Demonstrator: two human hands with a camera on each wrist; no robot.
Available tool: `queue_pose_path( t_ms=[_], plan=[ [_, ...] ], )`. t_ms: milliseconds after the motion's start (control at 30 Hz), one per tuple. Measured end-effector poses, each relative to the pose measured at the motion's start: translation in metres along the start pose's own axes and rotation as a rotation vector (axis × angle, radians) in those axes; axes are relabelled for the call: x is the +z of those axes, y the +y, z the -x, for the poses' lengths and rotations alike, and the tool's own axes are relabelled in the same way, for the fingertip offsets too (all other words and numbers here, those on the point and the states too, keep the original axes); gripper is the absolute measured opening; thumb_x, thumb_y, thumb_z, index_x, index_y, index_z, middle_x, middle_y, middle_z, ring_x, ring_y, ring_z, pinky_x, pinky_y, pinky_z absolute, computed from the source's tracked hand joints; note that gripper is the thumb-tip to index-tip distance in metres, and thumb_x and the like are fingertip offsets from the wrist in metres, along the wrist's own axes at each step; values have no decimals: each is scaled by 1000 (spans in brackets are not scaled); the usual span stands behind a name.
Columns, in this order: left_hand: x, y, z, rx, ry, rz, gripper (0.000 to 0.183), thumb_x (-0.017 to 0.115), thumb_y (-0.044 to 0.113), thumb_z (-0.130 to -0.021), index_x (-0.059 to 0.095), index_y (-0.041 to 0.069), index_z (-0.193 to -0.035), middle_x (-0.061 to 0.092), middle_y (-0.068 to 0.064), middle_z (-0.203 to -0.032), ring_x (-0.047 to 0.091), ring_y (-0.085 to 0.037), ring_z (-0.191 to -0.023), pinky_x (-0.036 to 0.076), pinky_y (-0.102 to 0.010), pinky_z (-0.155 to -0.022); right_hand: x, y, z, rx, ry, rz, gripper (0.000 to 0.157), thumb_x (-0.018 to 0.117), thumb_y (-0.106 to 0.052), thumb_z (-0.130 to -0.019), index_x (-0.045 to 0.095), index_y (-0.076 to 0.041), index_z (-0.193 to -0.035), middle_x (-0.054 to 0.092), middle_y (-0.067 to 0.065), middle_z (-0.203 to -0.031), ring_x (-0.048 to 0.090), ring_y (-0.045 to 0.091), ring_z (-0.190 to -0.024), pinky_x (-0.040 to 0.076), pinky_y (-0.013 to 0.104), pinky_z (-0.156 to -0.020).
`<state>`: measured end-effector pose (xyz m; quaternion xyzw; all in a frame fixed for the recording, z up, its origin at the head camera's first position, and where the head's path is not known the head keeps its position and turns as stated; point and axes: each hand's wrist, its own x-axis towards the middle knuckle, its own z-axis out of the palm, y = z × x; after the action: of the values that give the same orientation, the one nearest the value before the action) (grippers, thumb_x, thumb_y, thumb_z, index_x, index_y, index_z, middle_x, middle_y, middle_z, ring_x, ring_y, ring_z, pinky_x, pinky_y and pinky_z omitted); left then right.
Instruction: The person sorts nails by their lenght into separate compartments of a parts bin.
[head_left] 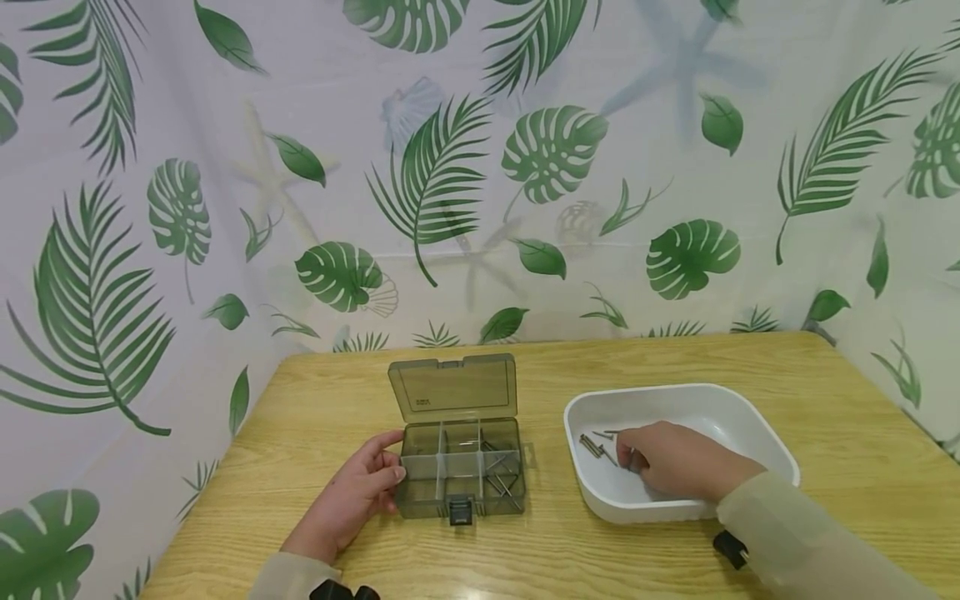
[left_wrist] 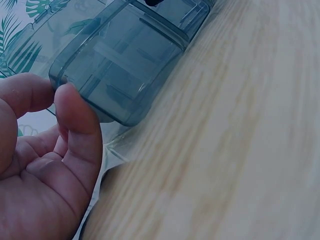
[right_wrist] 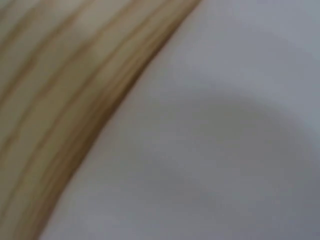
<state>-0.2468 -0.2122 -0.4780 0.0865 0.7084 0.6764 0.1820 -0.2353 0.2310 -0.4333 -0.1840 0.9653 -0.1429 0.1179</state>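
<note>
A smoky clear compartment box (head_left: 423,510) stands on the table with its lid (head_left: 457,392) raised at the back. My left hand (head_left: 358,487) grips the box's left side, thumb at the near corner; the left wrist view shows the thumb (left_wrist: 77,110) pressed to its wall. Thin screw-like metal pieces (head_left: 504,485) lie in the right compartments. Inside a white plastic tray (head_left: 772,450), my right hand (head_left: 678,458) reaches down with bent fingers, beside several similar metal pieces (head_left: 591,446). I cannot tell whether its fingertips hold one.
Both containers sit on a wood-grain table (head_left: 337,392), the tray to the right of the box. A leaf-printed cloth (head_left: 465,250) hangs behind the table and along its sides. The box's dark front latch (head_left: 461,510) hangs down. The right wrist view shows mostly blurred white tray wall (right_wrist: 210,150).
</note>
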Motion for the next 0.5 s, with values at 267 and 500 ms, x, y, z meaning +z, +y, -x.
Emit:
queue_pose_path(
  t_ms=[267,500],
  plan=[
    [0,-4,2,-8,8,10,64,57,6,-101,27,5,-157,46,-9,-105,45,-17,-81,52,-30,-62,3,1,0,-32,6,5,22,62,-2,-92,64,-24,-90,61,-11,-85,51,9,-73,46,33,-71],
    [0,-3,-1,-6,28,6,63,58,5,-100,30,7,-156,46,-9,-105,45,-18,-80,52,-30,-62,-6,2,2,-99,86,-9,20,64,-2,-90,67,-21,-95,60,-10,-87,50,9,-78,46,33,-73]
  ],
)
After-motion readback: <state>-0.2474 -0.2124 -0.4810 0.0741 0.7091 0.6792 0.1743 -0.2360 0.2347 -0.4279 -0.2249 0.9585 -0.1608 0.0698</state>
